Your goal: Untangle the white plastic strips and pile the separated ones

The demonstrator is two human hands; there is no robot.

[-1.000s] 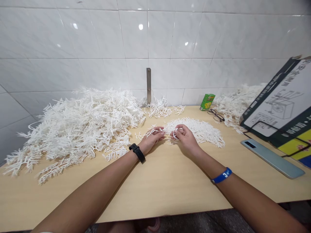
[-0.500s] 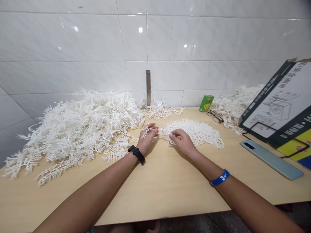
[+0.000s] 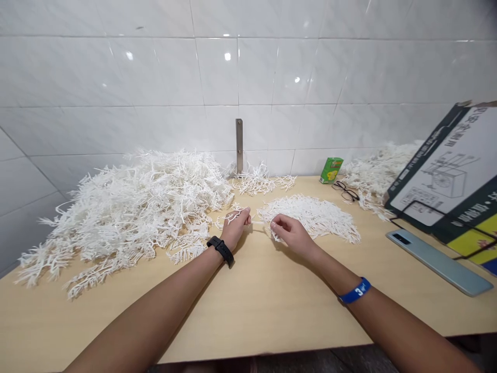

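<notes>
My left hand (image 3: 235,229), with a black band at the wrist, is closed on a white branched plastic sprig (image 3: 232,216) whose forks stick out over the back of the hand. A thin white stem (image 3: 259,223) spans the gap between my two hands. At its other end, my right hand (image 3: 294,234) pinches with thumb and forefinger; small white bits show at the fingertips. Just behind my right hand lies a flat pile of short white pieces (image 3: 314,215). A tall heap of white branched sprigs (image 3: 143,202) stands to the left of my left hand.
A smaller sprig clump (image 3: 252,180) lies by a metal bracket (image 3: 239,147) at the tiled wall. Toward the right are a green box (image 3: 331,170), eyeglasses (image 3: 345,190), another white heap (image 3: 380,168), a large printed carton (image 3: 438,176) and a phone (image 3: 438,261) on the wooden table (image 3: 248,305).
My left fingers have curled from partly extended into a closed grip. The hands are slightly farther apart, with the thin stem now visible between them. The whole view has shifted a little.
</notes>
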